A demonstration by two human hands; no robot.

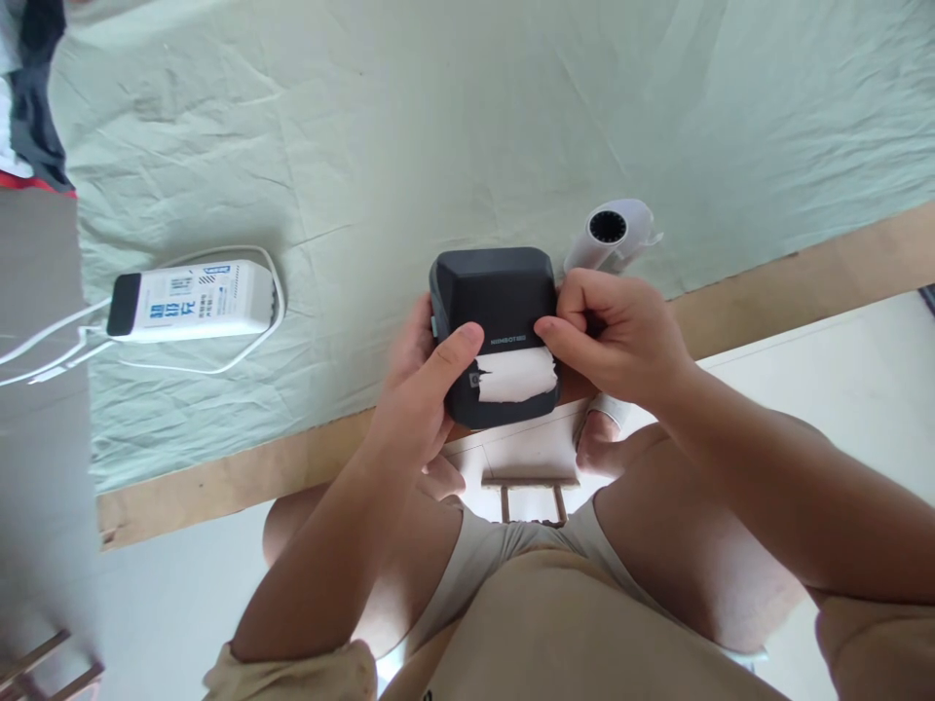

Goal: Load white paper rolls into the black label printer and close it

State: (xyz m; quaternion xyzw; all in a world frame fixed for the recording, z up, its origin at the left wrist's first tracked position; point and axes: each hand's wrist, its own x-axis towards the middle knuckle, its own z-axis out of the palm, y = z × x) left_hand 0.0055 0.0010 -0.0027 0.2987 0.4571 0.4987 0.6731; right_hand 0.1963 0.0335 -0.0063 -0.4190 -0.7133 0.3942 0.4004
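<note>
A dark label printer (502,302) with a brand name on its lid is held near the edge of the cloth-covered table. From its slot sticks a strip of white paper (517,377) with a ragged left end. My left hand (424,380) is closed round the printer's left side, thumb on top and fingers underneath, partly hidden. At the right edge of the lid, my right hand (620,326) is closed, with curled fingers and its thumb against the printer. Just behind the right hand lies a white roll (591,243) with a dark end and a loose clear wrapping.
A white power strip (201,300) with looped cables lies at the left on the green cloth (351,175). The table's wooden edge (241,467) runs along the near side. Below it are my legs and a wooden stool (530,484). Dark fabric (38,97) hangs at the far left.
</note>
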